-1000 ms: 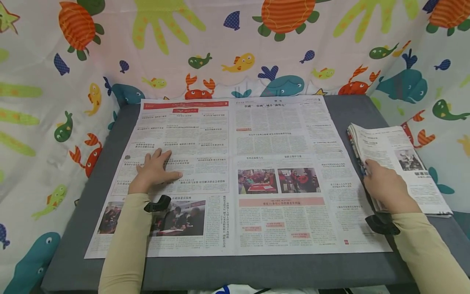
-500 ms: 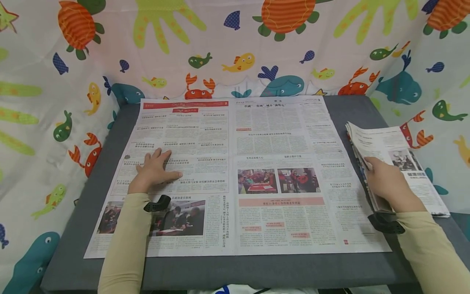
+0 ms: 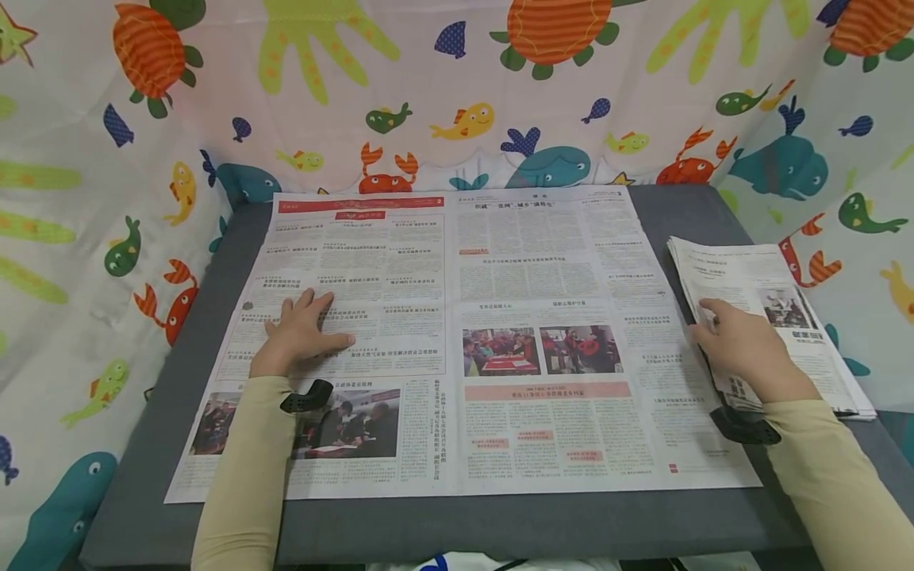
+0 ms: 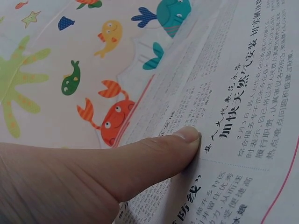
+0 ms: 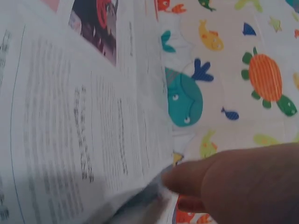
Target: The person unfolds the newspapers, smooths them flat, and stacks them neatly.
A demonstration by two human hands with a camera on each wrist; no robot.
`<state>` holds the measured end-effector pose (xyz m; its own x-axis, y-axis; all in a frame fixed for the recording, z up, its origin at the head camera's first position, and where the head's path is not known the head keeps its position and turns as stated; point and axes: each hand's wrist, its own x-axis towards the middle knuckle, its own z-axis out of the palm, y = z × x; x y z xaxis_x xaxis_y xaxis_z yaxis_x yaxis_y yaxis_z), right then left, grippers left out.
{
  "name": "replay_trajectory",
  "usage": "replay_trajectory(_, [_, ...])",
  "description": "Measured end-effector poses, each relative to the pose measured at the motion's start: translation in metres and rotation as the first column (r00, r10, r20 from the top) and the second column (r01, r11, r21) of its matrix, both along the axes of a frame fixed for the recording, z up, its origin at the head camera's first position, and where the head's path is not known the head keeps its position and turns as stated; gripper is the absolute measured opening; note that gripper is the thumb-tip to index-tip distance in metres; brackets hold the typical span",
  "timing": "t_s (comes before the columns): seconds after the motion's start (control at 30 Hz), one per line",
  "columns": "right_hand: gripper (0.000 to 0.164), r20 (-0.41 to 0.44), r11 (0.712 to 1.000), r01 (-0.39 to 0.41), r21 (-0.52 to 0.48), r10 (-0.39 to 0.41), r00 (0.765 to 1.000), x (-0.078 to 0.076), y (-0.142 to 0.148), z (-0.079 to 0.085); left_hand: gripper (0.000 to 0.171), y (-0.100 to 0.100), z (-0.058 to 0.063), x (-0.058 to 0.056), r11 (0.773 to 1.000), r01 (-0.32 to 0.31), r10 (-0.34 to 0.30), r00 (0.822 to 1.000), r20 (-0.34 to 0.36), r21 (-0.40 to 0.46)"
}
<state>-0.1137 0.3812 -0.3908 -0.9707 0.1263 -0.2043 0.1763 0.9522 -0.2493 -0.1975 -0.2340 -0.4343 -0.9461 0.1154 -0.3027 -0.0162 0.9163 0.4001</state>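
Note:
A large newspaper sheet lies spread flat on the grey table. On its left page rests my left hand, fingers spread and thumb out. The left wrist view shows that thumb against the print. To the right, a pile of folded newspapers lies beside the spread sheet. My right hand pinches the left edge of the pile between thumb and forefinger, bending paper there. A blurred paper edge sits at the fingertips in the right wrist view; how many layers are held I cannot tell.
A cloth printed with sea animals hangs behind and along both sides of the table. Grey tabletop shows along the front edge and between sheet and curtain at left. Black bands with cameras sit at both wrists.
My right hand has shifted slightly on the folded newspapers; its thumb now shows out at their left edge, and the pile's top-left corner has edged left. The left hand stays put.

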Motion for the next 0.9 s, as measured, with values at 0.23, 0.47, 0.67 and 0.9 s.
replay_trajectory(0.23, [0.080, 0.046, 0.984, 0.178, -0.030, -0.176, 0.983, 0.006, 0.057, -0.003, 0.102, -0.001, 0.001, -0.001, 1.000, 0.004, -0.004, 1.000, -0.002, -0.006])
replay_trajectory(0.47, [0.078, 0.051, 0.946, 0.325, -0.010, -0.324, 0.945, 0.020, 0.103, -0.020, 0.103, -0.002, 0.002, -0.002, 1.000, 0.002, -0.002, 1.000, 0.003, -0.014])
replay_trajectory(0.67, [0.079, 0.023, 0.939, 0.340, -0.052, -0.339, 0.940, 0.022, 0.120, -0.025, 0.104, -0.004, 0.003, 0.000, 1.000, 0.001, 0.000, 1.000, 0.006, -0.016])
replay_trajectory(0.9, [0.075, 0.053, 0.924, 0.285, -0.253, -0.281, 0.958, 0.019, 0.141, -0.023, 0.103, -0.003, 0.000, 0.000, 1.000, 0.004, -0.003, 1.000, 0.011, -0.010])
